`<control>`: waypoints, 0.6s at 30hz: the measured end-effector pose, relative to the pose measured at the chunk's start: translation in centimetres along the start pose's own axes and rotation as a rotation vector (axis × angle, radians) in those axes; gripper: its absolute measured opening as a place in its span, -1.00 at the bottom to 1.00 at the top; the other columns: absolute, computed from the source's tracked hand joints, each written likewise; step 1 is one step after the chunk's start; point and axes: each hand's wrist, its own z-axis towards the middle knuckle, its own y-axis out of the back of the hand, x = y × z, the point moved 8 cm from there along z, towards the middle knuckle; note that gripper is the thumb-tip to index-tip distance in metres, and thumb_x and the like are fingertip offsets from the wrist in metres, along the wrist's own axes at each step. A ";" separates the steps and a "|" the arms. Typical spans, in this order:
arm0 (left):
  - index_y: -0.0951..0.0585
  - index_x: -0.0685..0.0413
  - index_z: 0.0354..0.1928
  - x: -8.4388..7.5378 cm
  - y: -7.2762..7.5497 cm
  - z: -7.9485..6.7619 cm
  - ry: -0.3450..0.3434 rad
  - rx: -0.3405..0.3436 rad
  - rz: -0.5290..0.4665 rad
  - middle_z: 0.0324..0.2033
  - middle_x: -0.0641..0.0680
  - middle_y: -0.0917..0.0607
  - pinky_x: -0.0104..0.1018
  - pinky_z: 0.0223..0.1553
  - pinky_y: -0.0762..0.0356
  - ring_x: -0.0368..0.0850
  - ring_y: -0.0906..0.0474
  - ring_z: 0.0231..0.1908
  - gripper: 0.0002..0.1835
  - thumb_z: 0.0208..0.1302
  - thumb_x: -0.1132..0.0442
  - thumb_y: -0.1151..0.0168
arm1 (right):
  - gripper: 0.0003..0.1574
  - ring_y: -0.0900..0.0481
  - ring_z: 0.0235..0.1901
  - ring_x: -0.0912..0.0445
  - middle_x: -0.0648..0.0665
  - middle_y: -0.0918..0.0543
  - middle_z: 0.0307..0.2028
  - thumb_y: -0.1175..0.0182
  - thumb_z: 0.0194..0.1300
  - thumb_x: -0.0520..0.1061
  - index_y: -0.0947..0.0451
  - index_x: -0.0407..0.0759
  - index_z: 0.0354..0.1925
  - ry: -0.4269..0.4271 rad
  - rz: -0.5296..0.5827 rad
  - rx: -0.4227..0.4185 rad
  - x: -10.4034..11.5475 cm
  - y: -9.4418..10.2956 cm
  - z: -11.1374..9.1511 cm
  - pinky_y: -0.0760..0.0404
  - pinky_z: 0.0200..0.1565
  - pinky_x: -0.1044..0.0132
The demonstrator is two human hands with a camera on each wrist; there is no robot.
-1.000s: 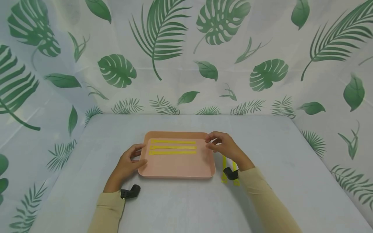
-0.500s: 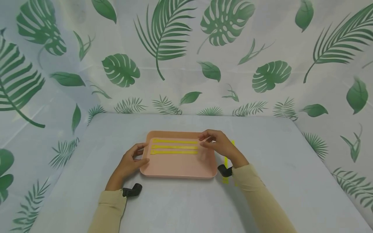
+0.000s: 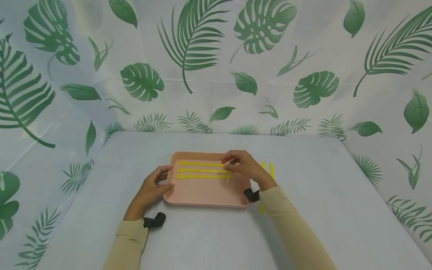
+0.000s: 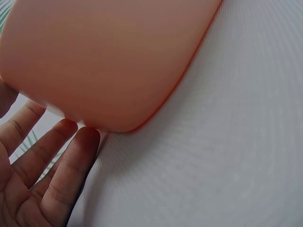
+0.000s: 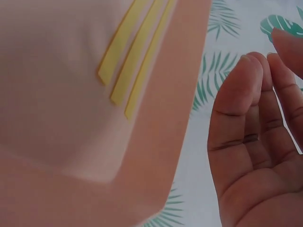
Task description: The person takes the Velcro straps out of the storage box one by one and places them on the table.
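Observation:
A shallow pink tray (image 3: pixel 202 195) lies on the table with three yellow strips (image 3: pixel 202 176) side by side in its far half. Each strip widens at its left end. My left hand (image 3: pixel 150 190) is at the tray's left side, fingertips and thumb touching the rim; in the left wrist view its fingers (image 4: pixel 71 172) are spread and fairly straight. Over the right part of the tray hovers my right hand (image 3: pixel 245 167), near the strips' right ends. Its fingers (image 5: pixel 236 109) are loosely bent, and nothing shows between them in the right wrist view.
More yellow strips (image 3: pixel 271 170) lie lengthwise on the table just right of the tray, partly hidden by the right forearm. The white table (image 3: pixel 202 240) meets a leaf-printed cloth backdrop (image 3: pixel 209 86) at the back and sides.
My right hand has moved left, from the tray's right edge to the strips' right ends. The left hand stays at the rim. The head view has shifted slightly.

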 end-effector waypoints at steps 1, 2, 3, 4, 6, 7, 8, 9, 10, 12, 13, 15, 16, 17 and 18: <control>-0.44 0.16 0.52 0.0 0.0 0.0 0.000 0.001 0.002 0.47 0.29 -0.50 0.18 0.34 -0.55 0.31 -0.44 0.45 -0.27 0.35 0.30 -0.48 | -0.65 -0.72 -0.10 -0.04 -0.40 -0.74 0.05 -0.34 0.44 -0.35 -0.64 -0.50 0.14 0.004 -0.004 -0.008 0.0 -0.1 0.2 -0.70 -0.09 0.26; -0.44 0.16 0.52 0.0 0.0 0.0 0.001 0.001 0.005 0.47 0.29 -0.50 0.18 0.34 -0.55 0.31 -0.44 0.45 -0.27 0.35 0.30 -0.48 | -0.66 -0.72 -0.10 -0.04 -0.38 -0.74 0.04 -0.35 0.44 -0.35 -0.65 -0.50 0.13 0.005 -0.002 -0.015 0.0 -0.2 0.3 -0.70 -0.08 0.26; -0.44 0.16 0.52 0.0 0.0 0.0 0.002 0.001 0.007 0.47 0.30 -0.50 0.18 0.34 -0.55 0.32 -0.44 0.45 -0.27 0.36 0.29 -0.48 | -0.66 -0.73 -0.11 -0.04 -0.38 -0.75 0.03 -0.34 0.44 -0.36 -0.65 -0.50 0.12 0.009 0.000 -0.019 0.1 -0.3 0.5 -0.71 -0.07 0.25; -0.44 0.16 0.52 0.0 0.0 0.0 0.004 0.000 0.007 0.47 0.30 -0.49 0.18 0.35 -0.55 0.32 -0.43 0.46 -0.27 0.35 0.29 -0.48 | -0.67 -0.73 -0.11 -0.04 -0.38 -0.75 0.02 -0.34 0.45 -0.36 -0.65 -0.50 0.12 0.013 0.000 -0.020 0.2 -0.5 0.7 -0.72 -0.06 0.25; -0.44 0.16 0.52 0.0 0.0 0.0 0.005 -0.001 0.007 0.48 0.30 -0.49 0.18 0.35 -0.55 0.32 -0.43 0.46 -0.27 0.35 0.29 -0.48 | -0.70 -0.73 -0.12 -0.02 -0.37 -0.76 0.00 -0.33 0.45 -0.37 -0.66 -0.49 0.10 0.010 0.001 -0.016 0.2 -0.8 1.0 -0.73 -0.05 0.25; -0.44 0.16 0.52 0.0 0.0 0.0 0.005 -0.001 0.008 0.48 0.29 -0.49 0.18 0.34 -0.55 0.32 -0.43 0.46 -0.27 0.35 0.29 -0.48 | -0.71 -0.73 -0.12 -0.02 -0.39 -0.75 0.00 -0.33 0.44 -0.37 -0.66 -0.49 0.08 0.012 0.000 -0.009 0.2 -1.0 1.2 -0.74 -0.04 0.24; -0.45 0.16 0.52 0.0 0.0 0.0 0.006 -0.002 0.007 0.48 0.29 -0.49 0.17 0.34 -0.56 0.32 -0.43 0.46 -0.27 0.35 0.29 -0.49 | -0.72 -0.73 -0.13 -0.02 -0.40 -0.75 0.00 -0.33 0.44 -0.38 -0.66 -0.50 0.08 0.008 0.001 -0.001 0.2 -1.3 1.3 -0.74 -0.04 0.23; -0.45 0.16 0.52 0.0 0.0 0.0 0.006 -0.002 0.005 0.48 0.29 -0.49 0.17 0.34 -0.56 0.32 -0.43 0.46 -0.27 0.35 0.30 -0.48 | -0.73 -0.73 -0.13 -0.02 -0.40 -0.76 0.00 -0.33 0.44 -0.39 -0.66 -0.49 0.07 0.007 -0.005 0.005 0.1 -1.4 1.5 -0.74 -0.04 0.24; -0.45 0.15 0.52 0.1 0.0 0.0 0.005 -0.002 0.003 0.48 0.29 -0.49 0.17 0.33 -0.57 0.32 -0.43 0.46 -0.27 0.35 0.30 -0.48 | -0.74 -0.73 -0.13 -0.01 -0.39 -0.77 -0.01 -0.33 0.44 -0.38 -0.68 -0.47 0.06 0.000 -0.015 0.006 0.1 -1.6 1.6 -0.73 -0.04 0.25; -0.45 0.15 0.52 0.0 0.0 0.0 0.002 -0.001 0.000 0.48 0.29 -0.49 0.16 0.32 -0.58 0.32 -0.43 0.45 -0.28 0.35 0.30 -0.48 | -0.73 -0.74 -0.12 0.00 -0.33 -0.80 -0.02 -0.36 0.42 -0.37 -0.71 -0.42 0.06 -0.029 -0.034 0.003 -0.1 -1.8 1.8 -0.70 -0.05 0.26; -0.45 0.15 0.52 0.0 0.0 0.0 0.001 0.000 -0.001 0.47 0.30 -0.49 0.15 0.32 -0.58 0.32 -0.44 0.45 -0.28 0.35 0.30 -0.48 | -0.72 -0.74 -0.11 0.01 -0.28 -0.81 -0.02 -0.37 0.41 -0.35 -0.72 -0.39 0.07 -0.047 -0.047 -0.003 -0.2 -1.9 1.9 -0.69 -0.05 0.28; -0.45 0.16 0.51 0.0 0.0 0.0 -0.004 0.002 -0.005 0.47 0.30 -0.50 0.15 0.31 -0.58 0.32 -0.44 0.45 -0.28 0.35 0.31 -0.48 | -0.70 -0.75 -0.10 0.04 -0.18 -0.83 -0.03 -0.40 0.41 -0.30 -0.74 -0.32 0.09 -0.080 -0.075 -0.012 -0.5 -2.0 1.9 -0.67 -0.05 0.30; -0.45 0.16 0.52 -0.1 0.0 0.0 -0.006 0.003 -0.005 0.47 0.30 -0.50 0.15 0.31 -0.58 0.32 -0.44 0.45 -0.28 0.35 0.31 -0.47 | -0.69 -0.76 -0.09 0.05 -0.16 -0.84 -0.03 -0.41 0.41 -0.29 -0.75 -0.30 0.10 -0.095 -0.082 -0.013 -0.6 -2.1 2.0 -0.68 -0.05 0.31; -0.45 0.16 0.52 -0.1 0.0 0.0 -0.005 0.003 -0.006 0.47 0.30 -0.50 0.15 0.31 -0.58 0.32 -0.44 0.45 -0.28 0.35 0.31 -0.48 | -0.68 -0.75 -0.08 0.06 -0.15 -0.84 -0.02 -0.41 0.41 -0.28 -0.75 -0.29 0.10 -0.108 -0.081 -0.013 -0.8 -2.2 2.0 -0.68 -0.05 0.32; -0.45 0.15 0.52 0.0 0.0 0.0 -0.002 0.004 -0.004 0.47 0.29 -0.50 0.15 0.32 -0.58 0.31 -0.44 0.45 -0.28 0.34 0.31 -0.48 | -0.68 -0.75 -0.08 0.07 -0.16 -0.83 -0.01 -0.41 0.41 -0.28 -0.75 -0.30 0.11 -0.114 -0.074 -0.010 -0.9 -2.4 2.1 -0.69 -0.05 0.32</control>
